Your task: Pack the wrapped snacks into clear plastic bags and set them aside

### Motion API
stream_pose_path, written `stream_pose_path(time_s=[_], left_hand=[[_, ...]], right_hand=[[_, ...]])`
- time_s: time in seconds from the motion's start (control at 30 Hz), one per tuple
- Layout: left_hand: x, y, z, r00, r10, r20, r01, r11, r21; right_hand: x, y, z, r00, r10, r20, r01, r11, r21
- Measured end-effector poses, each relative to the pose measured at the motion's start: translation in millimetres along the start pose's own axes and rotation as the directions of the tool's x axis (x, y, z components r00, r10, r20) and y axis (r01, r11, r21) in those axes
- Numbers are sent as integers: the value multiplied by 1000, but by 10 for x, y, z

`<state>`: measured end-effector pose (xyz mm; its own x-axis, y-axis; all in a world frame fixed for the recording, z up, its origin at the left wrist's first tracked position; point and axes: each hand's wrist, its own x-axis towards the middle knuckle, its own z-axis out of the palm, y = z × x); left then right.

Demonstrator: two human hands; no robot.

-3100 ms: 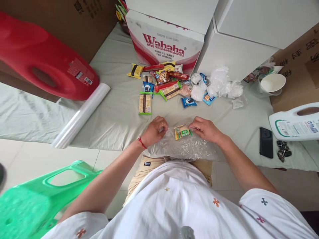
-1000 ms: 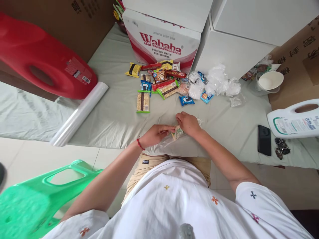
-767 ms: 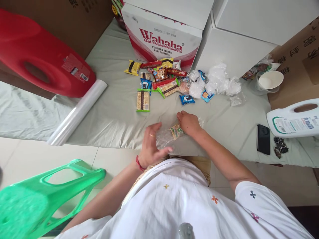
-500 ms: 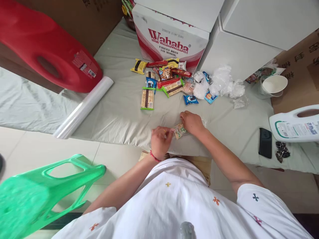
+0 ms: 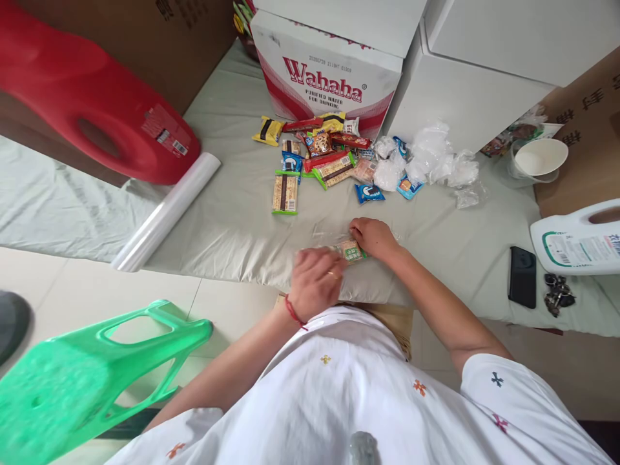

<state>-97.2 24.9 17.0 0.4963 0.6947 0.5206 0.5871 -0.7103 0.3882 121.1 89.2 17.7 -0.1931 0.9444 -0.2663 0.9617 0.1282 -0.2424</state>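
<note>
A small green-and-yellow snack packet (image 5: 349,251) wrapped in clear film lies on the grey cloth-covered surface (image 5: 232,219) right in front of me. My right hand (image 5: 374,236) is closed, pinching the packet's right end. My left hand (image 5: 316,283) is blurred by motion beside the packet's left end, fingers curled, a ring on one finger and a red cord at the wrist. What it grips, if anything, I cannot make out.
A heap of snack packets (image 5: 320,158) and crumpled white wrap (image 5: 429,161) lies before a Wahaha carton (image 5: 324,81). A cling-film roll (image 5: 167,210) and red jug (image 5: 92,116) sit left; a phone (image 5: 522,276), keys (image 5: 558,298) and white jug (image 5: 578,245) right. Green stool (image 5: 87,374).
The loose film sheet has been gathered tight round the packet. My left hand swept down and back, then returned to the packet's left end. My right hand kept hold of the right end.
</note>
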Motion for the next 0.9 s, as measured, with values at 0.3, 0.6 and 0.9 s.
stream_pose_path(time_s=[0.3, 0.6, 0.9], left_hand=[[168, 2, 501, 894, -231, 384, 211, 973, 95], [107, 8, 495, 897, -237, 374, 218, 972, 91], [94, -18, 492, 897, -228, 378, 215, 974, 76]], right_hand=[[5, 538, -112, 996, 8, -86, -7, 1000, 6], [-237, 966, -118, 990, 54, -129, 29, 825, 565], [-450, 1328, -93, 955, 219, -201, -21, 724, 689]])
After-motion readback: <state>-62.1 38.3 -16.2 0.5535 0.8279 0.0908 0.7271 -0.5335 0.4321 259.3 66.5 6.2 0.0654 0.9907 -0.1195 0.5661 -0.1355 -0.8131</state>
